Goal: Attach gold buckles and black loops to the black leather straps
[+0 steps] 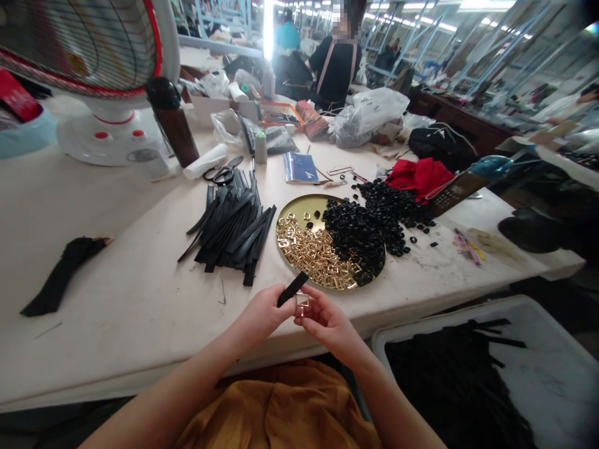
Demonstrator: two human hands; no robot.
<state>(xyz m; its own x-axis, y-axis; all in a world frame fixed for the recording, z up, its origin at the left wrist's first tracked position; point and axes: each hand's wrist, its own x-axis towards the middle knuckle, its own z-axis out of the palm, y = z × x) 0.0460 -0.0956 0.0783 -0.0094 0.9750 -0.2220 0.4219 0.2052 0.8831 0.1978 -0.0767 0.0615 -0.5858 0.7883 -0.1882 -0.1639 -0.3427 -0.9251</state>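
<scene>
My left hand (pixel 262 315) is closed on a short black strap (pixel 292 289), which points up and to the right. Between both hands is a small metal buckle (pixel 302 300), pinched by the fingers of my right hand (pixel 325 319). Whether the strap passes through the buckle I cannot tell. Just beyond my hands sits a round gold tray (pixel 299 202) with many gold buckles (pixel 318 252) on its left and small black loops (pixel 358 234) heaped on its right, spilling onto the table. A pile of black straps (pixel 229 231) lies left of the tray.
On the table (pixel 140 268) are scissors (pixel 223 171), a blue booklet (pixel 301 168), a thread spool (pixel 260 148), a dark bottle (pixel 173 121) and a red cloth (pixel 418 178). A fan (pixel 116 131) stands at left. A white bin (pixel 552 374) with black straps is lower right. A person (pixel 334 68) is beyond.
</scene>
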